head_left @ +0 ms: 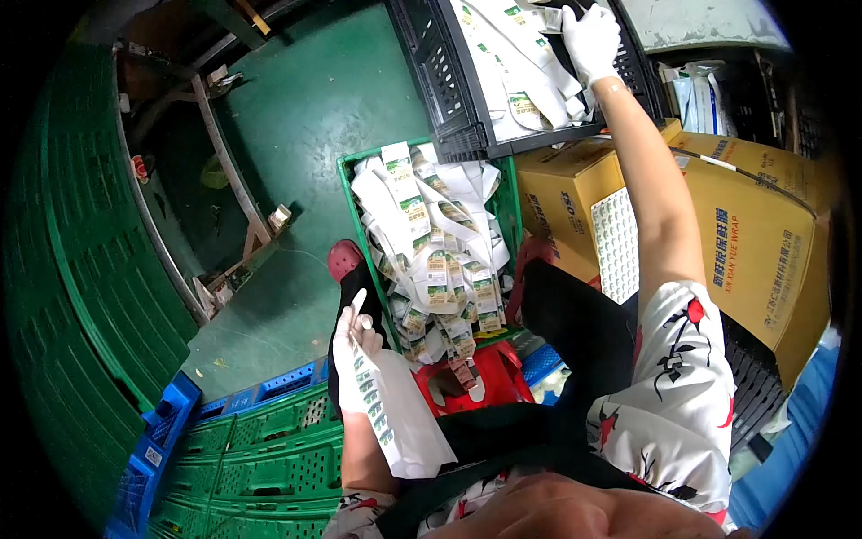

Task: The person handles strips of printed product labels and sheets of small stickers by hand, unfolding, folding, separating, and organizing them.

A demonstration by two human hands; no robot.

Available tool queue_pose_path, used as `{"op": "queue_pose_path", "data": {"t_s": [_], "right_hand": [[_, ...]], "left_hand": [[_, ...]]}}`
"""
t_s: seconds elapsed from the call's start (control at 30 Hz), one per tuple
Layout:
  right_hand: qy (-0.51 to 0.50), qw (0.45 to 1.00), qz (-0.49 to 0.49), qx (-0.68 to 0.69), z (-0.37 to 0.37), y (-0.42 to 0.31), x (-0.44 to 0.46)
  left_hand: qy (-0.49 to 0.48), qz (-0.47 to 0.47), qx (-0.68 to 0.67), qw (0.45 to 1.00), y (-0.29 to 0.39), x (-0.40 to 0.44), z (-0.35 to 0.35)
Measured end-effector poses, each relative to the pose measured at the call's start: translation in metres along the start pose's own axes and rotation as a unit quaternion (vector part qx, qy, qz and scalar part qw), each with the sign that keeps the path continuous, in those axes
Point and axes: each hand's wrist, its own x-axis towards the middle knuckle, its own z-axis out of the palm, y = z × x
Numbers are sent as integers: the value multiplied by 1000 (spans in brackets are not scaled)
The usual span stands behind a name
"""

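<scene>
My left hand [356, 340], in a white glove, is closed on a strip of printed labels [373, 400] with white backing that hangs toward my lap. My right hand [592, 43], also white-gloved, reaches into a black plastic crate [440, 76] at the top. Its fingers are curled at the end of a label strip [548, 20], and their tips are partly hidden. More long label strips [512, 54] lie in that crate. Between my feet, a green crate [505, 207] holds a heap of label strips [435, 260] with green and yellow print.
Cardboard boxes [763, 238] stand at the right beside a white sheet of round labels [615, 247]. A red stool [498, 373] is below the green crate. Green crates [269, 458] and a blue pallet [162, 449] lie lower left. A metal frame [220, 162] stands on the green floor.
</scene>
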Motion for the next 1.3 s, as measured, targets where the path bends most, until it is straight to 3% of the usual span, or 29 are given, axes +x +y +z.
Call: {"op": "queue_pose_path", "data": {"t_s": [0.03, 0.1, 0.17, 0.2, 0.3, 0.4, 0.43, 0.5, 0.57, 0.63, 0.7, 0.77, 0.83, 0.87, 0.9, 0.93, 0.97, 1.0, 1.03, 1.1, 1.17, 1.23, 1.27, 1.3], "right_hand": [[34, 998, -14, 43, -16, -6, -5], [105, 981, -156, -52, -49, 3, -4], [94, 971, -217, -44, -125, -31, -33], [78, 968, -237, -18, -147, -38, -54], [-70, 963, -258, 44, -221, -59, -116], [-201, 943, -259, 50, -278, -69, -171], [-217, 942, -250, 51, -285, -69, -194], [-231, 929, -284, 51, -300, -65, -232], [-206, 903, -371, 73, -308, -61, -248], [-213, 871, -433, 90, -322, -62, -254], [-250, 835, -485, 72, -329, -56, -259], [-312, 833, -445, 100, -337, -53, -258], [-360, 839, -359, 196, -346, -48, -255], [-366, 848, -282, 258, -346, -45, -254], [-356, 869, -198, 280, -345, -39, -254], [-377, 847, -44, 372, -345, -37, -248], [-385, 797, 113, 451, -343, -36, -238], [-437, 701, 208, 524, -345, -35, -223], [-476, 585, 297, 586, -348, -36, -210], [-556, 438, 351, 613, -357, -35, -203], [-608, 314, 423, 594, -380, -45, -201], [-637, 264, 423, 588, -386, -41, -214], [-638, 255, 416, 595, -389, -39, -219], [-641, 239, 414, 600, -396, -37, -224]], "left_hand": [[15, 1, 11, 1000, -1, 0, 9], [6, 19, 27, 999, 9, -5, 24], [-17, 14, 24, 999, -2, -10, 32], [-30, 77, 95, 992, -7, -1, 16], [-40, 120, 119, 985, -4, -39, 72], [-133, 139, 155, 969, -15, -37, 117], [-157, 129, 157, 967, -20, -29, 128], [-193, 196, 226, 934, -20, -34, 165], [-196, 185, 235, 934, -12, -23, 189], [-222, 89, 127, 963, -7, 3, 202], [-244, 56, 54, 967, 6, 0, 211], [-253, 226, 159, 927, 17, -12, 213], [-275, 339, 293, 851, 28, -43, 217], [-255, 400, 436, 764, 34, -64, 218], [-241, 423, 500, 717, 34, -100, 226], [-210, 498, 600, 590, 33, -113, 225], [-177, 555, 681, 444, 29, -125, 223], [-207, 620, 652, 384, 22, -143, 226], [-156, 541, 785, 259, 22, -157, 225], [-213, 578, 781, 104, 14, -181, 231], [-210, 579, 788, 17, 7, -196, 227], [-205, 608, 766, -47, 2, -201, 222], [-197, 623, 748, -117, 1, -202, 219], [-209, 621, 745, -129, 0, -207, 217]]}}
